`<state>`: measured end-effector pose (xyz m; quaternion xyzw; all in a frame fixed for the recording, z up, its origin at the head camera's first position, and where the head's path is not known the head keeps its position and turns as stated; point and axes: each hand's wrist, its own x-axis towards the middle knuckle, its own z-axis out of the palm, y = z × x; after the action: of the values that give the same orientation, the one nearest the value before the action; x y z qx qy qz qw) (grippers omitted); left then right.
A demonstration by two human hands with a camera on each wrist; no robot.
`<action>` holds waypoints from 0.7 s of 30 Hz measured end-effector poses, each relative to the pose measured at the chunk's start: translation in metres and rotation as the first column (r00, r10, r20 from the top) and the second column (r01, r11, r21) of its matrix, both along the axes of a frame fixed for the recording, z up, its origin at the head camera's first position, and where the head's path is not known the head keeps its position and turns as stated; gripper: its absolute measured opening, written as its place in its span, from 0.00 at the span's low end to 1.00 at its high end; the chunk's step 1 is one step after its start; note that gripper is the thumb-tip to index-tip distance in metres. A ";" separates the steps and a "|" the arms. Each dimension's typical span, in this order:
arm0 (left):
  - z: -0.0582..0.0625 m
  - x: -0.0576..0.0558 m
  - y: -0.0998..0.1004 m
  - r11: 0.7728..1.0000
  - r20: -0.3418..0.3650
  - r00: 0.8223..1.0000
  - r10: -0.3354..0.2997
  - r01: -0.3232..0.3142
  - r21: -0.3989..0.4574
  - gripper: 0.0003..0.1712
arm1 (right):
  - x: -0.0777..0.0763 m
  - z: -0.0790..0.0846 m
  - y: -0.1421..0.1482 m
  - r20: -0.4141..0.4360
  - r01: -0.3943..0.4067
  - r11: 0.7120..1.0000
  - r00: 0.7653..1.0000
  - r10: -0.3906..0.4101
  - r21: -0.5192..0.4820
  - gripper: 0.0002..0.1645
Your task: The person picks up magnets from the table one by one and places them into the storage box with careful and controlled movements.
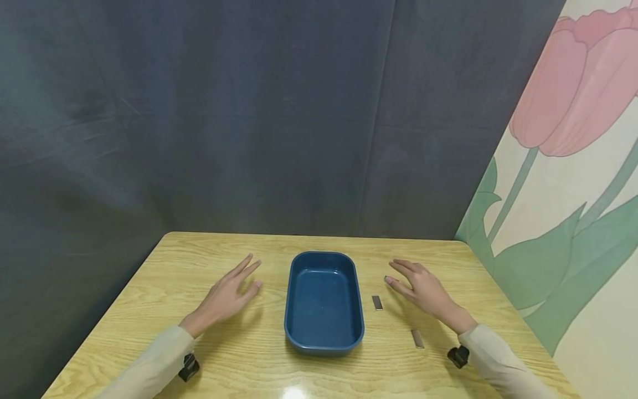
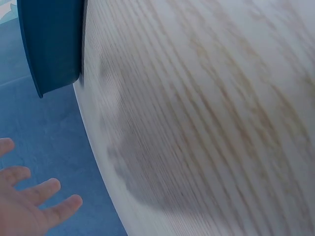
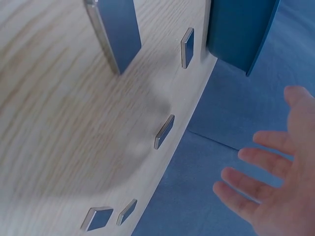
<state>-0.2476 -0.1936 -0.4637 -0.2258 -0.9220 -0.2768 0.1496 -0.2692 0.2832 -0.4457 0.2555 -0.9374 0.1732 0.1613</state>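
Note:
A deep blue rectangular bin (image 1: 324, 348) stands on the table between the two hands, and nothing shows inside it. Left of the bin, my left hand (image 1: 226, 296) hovers with fingers spread and holds nothing. On the other side my right hand (image 1: 423, 288) hangs over the table, fingers extended, also holding nothing. Small flat rectangular pieces with shiny silvery edges lie beneath and around it, including a dark piece (image 1: 377, 302) beside the bin and another piece (image 1: 417, 338) nearer the front. The right wrist view shows several, among them a close large-looking piece (image 3: 115, 37) and a far piece (image 3: 164, 132).
The light wood-grain table (image 1: 239, 366) has its far edge against a dark blue curtain (image 1: 279, 122). A wall with painted tulips (image 1: 568, 210) rises along the right. Dark wrist cameras (image 1: 458, 356) sit under both sleeves.

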 end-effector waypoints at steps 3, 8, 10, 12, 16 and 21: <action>0.000 0.001 0.001 1.000 0.008 1.000 0.003 -0.003 -0.005 0.33 | 0.000 -0.001 0.000 -0.002 -0.015 1.000 1.000 0.015 -0.001 0.33; 0.000 0.002 0.003 1.000 0.007 1.000 0.002 -0.002 -0.001 0.33 | 0.001 -0.001 -0.001 -0.019 -0.038 0.999 0.999 0.038 -0.005 0.32; 0.000 0.003 0.003 1.000 0.004 1.000 -0.001 0.001 0.001 0.33 | 0.001 0.000 -0.003 -0.029 -0.046 0.999 0.998 0.046 -0.001 0.31; 0.000 0.003 0.004 1.000 0.005 1.000 -0.005 0.005 0.003 0.33 | 0.002 0.000 -0.003 -0.038 -0.056 0.998 0.998 0.056 0.003 0.31; 0.000 0.004 0.005 1.000 0.022 1.000 -0.008 0.008 0.002 0.33 | 0.003 -0.001 -0.005 -0.042 -0.063 0.998 0.997 0.064 0.008 0.30; 0.000 0.004 0.006 1.000 0.028 0.999 -0.016 0.016 -0.006 0.33 | 0.004 -0.001 -0.009 -0.037 -0.088 0.996 0.995 0.088 0.001 0.30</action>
<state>-0.2435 -0.1876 -0.4639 -0.2298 -0.9231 -0.2781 0.1335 -0.2650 0.2744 -0.4469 0.2995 -0.9220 0.1757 0.1712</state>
